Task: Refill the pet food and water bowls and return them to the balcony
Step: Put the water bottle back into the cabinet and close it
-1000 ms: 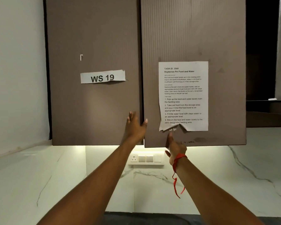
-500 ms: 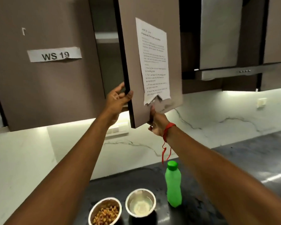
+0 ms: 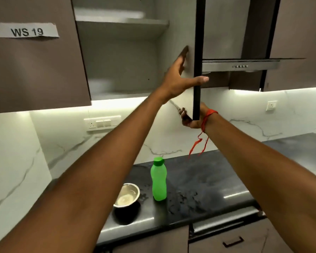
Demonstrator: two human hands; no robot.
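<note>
The upper cabinet door (image 3: pixel 197 52) stands swung out, edge-on to me. My left hand (image 3: pixel 179 81) lies against its inner face with the thumb hooked across the dark edge. My right hand (image 3: pixel 190 119), a red thread at its wrist, grips the door's bottom corner. Inside, the cabinet (image 3: pixel 120 61) shows grey shelves; the contents are too blurred to tell. On the black counter (image 3: pixel 208 179) below, a steel bowl (image 3: pixel 127 195) holds a little water, and a green bottle (image 3: pixel 159 179) stands upright right of it. My left forearm hides the food bowl.
The left cabinet door (image 3: pixel 35 61), labelled WS 19, is closed. A range hood (image 3: pixel 241 65) hangs right of the open door. A switch panel (image 3: pixel 102 123) sits on the marble backsplash. Water drops lie on the counter near the bottle. Drawers (image 3: pixel 232 241) run under the counter.
The right cabinet door went from closed to fully swung out, both hands moving with it. My view dropped and shifted right, and the food bowl slid behind my left arm.
</note>
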